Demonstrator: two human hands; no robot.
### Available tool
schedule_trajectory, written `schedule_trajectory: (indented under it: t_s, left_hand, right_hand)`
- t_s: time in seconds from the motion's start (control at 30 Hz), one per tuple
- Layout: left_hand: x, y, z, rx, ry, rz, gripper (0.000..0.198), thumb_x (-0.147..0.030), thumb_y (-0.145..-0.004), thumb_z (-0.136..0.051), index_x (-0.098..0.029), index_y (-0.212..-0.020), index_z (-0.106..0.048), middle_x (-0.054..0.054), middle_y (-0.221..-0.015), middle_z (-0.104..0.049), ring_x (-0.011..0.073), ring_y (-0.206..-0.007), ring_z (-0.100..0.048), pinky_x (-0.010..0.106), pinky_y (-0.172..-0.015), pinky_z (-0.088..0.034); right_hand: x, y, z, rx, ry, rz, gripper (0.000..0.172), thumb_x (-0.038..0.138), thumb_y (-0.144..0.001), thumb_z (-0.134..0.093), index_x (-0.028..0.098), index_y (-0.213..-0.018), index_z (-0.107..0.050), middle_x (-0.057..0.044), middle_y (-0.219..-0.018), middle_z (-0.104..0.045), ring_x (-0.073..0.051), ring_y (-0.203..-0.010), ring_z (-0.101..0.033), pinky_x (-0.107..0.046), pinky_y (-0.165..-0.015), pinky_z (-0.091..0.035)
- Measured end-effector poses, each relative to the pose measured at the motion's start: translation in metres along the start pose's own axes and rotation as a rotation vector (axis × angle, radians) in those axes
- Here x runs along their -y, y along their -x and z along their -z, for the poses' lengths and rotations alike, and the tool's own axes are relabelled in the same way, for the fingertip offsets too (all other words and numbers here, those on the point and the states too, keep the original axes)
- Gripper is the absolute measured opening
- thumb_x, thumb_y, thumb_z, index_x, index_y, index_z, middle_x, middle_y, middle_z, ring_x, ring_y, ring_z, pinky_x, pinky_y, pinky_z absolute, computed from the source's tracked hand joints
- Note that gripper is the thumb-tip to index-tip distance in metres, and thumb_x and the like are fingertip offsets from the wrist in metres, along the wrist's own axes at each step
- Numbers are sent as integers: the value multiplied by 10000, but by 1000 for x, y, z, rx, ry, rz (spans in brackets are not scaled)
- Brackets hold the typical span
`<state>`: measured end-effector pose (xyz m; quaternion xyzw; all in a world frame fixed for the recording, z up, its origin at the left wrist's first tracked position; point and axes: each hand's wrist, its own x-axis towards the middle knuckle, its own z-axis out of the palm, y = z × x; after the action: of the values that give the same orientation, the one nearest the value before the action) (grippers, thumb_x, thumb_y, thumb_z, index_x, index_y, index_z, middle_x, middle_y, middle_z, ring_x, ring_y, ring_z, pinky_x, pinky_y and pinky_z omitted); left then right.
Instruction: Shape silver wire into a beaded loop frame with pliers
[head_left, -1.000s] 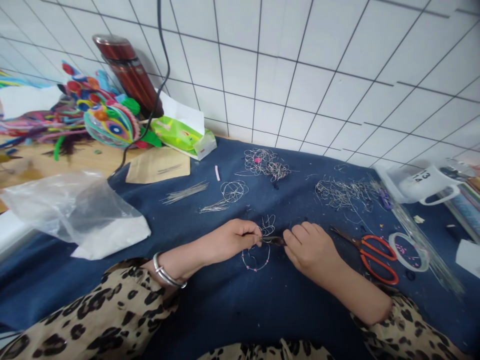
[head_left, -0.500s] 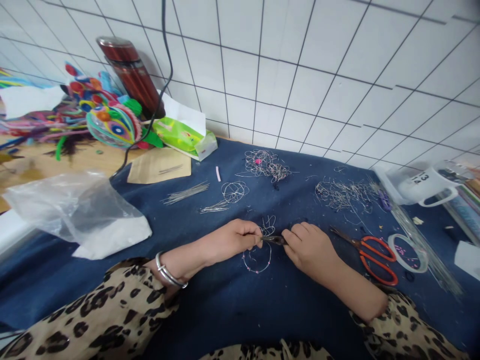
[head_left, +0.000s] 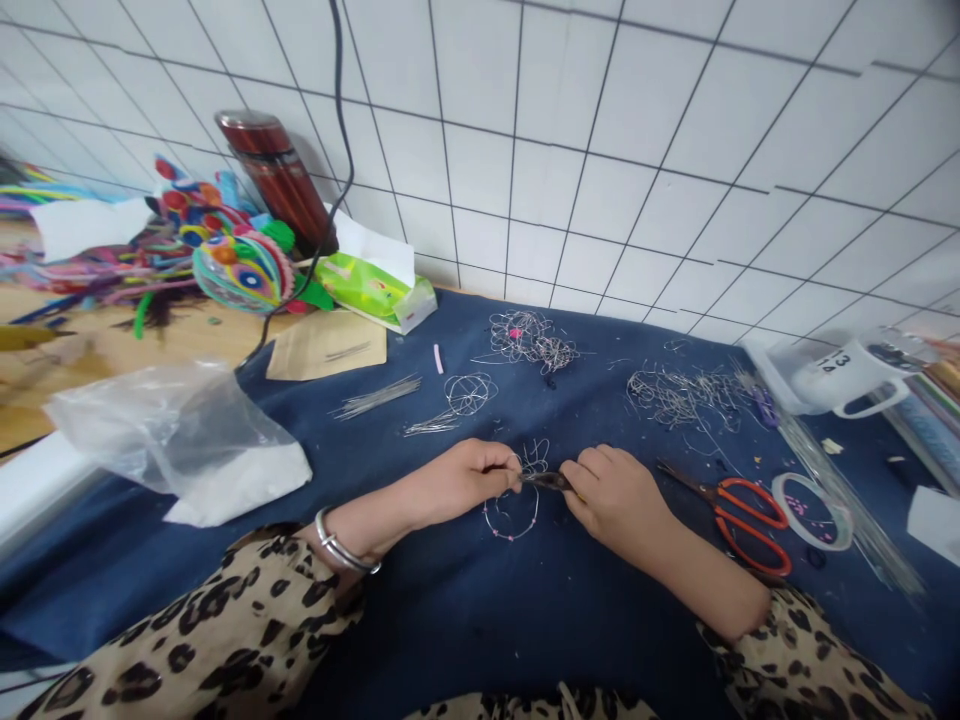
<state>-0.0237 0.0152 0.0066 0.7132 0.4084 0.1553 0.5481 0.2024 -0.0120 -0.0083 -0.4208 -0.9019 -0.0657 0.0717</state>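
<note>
Between the thumb and fingers of my left hand (head_left: 480, 472) is pinched a thin wire ornament (head_left: 511, 537), a ring strung with small pink beads and topped by looped wire. My right hand (head_left: 611, 495) is closed round the handles of a pair of dark pliers (head_left: 546, 480). The pliers' jaws reach the wire right at my left fingertips; whether they grip it is too small to tell. The ring hangs below the pliers, just over the blue cloth (head_left: 450, 620).
Right of my hand lie orange-handled scissors (head_left: 750, 512) and a round dish (head_left: 814, 512) of pink beads. Wire tangles (head_left: 679, 390), cut wires (head_left: 379, 397) and a wire circle (head_left: 470, 394) lie ahead. Leftward are a plastic bag (head_left: 187, 430), tissue pack (head_left: 375, 290) and red flask (head_left: 277, 180).
The view has tilted slightly, so the table things appear a little shifted. Both hands keep their hold on the wire ornament and the pliers, with hardly any movement.
</note>
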Motion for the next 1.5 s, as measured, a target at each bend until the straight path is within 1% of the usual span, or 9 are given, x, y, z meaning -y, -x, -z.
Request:
schedule_trajectory:
  t_s: [0.23,0.33,0.43,0.53,0.7,0.93,1.2,1.33,1.5]
  left_hand:
    - [-17,-4,9,-61,50,-14,177,-204,-785,-444,-154,-766,-613,-50,-582,-464,79,-509,-362,194,-512,-306]
    - [-24,-9,16,-58,58,3,169,-210,-782,-448,-151,-756,-604,-51,-564,-445,81,-504,-364,195,-493,-294]
    - [-25,-16,22,-34,69,35,173,-223,-784,-445,-148,-769,-600,-47,-571,-450,81,-496,-366,199,-480,-291]
    - [-21,-24,24,-13,88,49,175,-227,-786,-439,-148,-780,-595,-46,-580,-451,75,-483,-358,199,-473,-288]
    - [-9,-35,23,12,109,65,175,-216,-779,-435,-150,-776,-597,-43,-587,-453,75,-483,-363,198,-468,-289]
    - [4,-40,22,47,205,67,160,-210,-781,-447,-140,-753,-588,-46,-569,-429,75,-487,-350,195,-463,-277]
    - [11,-42,19,119,339,74,126,-180,-765,-468,-126,-752,-581,-38,-590,-432,72,-494,-322,200,-453,-238]
    - [11,-42,21,185,342,77,114,-170,-761,-467,-129,-748,-572,-49,-573,-413,66,-474,-294,205,-448,-212]
    - [16,-44,25,252,299,91,124,-180,-763,-465,-132,-746,-579,-59,-520,-377,70,-455,-290,207,-437,-209]
  right_hand:
    - [-9,-12,22,-41,102,33,186,237,-848,-417,155,-895,-578,-52,-749,-498,-182,-727,-400,-325,-652,-265]
    - [-13,-19,27,-69,138,40,198,243,-855,-410,149,-895,-580,-53,-735,-491,-181,-718,-390,-326,-643,-254]
    - [-17,-23,28,-89,171,33,203,239,-860,-404,145,-893,-581,-54,-726,-489,-180,-713,-383,-325,-636,-248]
    - [-20,-25,24,-92,186,18,202,230,-861,-400,145,-900,-579,-51,-722,-487,-178,-713,-381,-322,-635,-247]
    - [-25,-26,11,-81,179,11,192,223,-856,-410,146,-889,-582,-49,-715,-487,-175,-707,-379,-321,-632,-245]
    - [-28,-27,-1,-57,174,40,193,197,-838,-424,137,-935,-580,-48,-717,-486,-174,-699,-379,-324,-614,-236]
    - [-27,-23,-3,-18,141,43,171,226,-854,-410,155,-858,-566,-38,-704,-475,-170,-684,-377,-321,-608,-230]
    - [-27,-23,-2,-25,120,58,172,234,-853,-411,158,-867,-564,-38,-715,-480,-169,-690,-378,-319,-612,-230]
    - [-25,-22,-5,-50,101,76,168,231,-839,-429,150,-850,-575,-43,-709,-487,-165,-691,-376,-315,-612,-229]
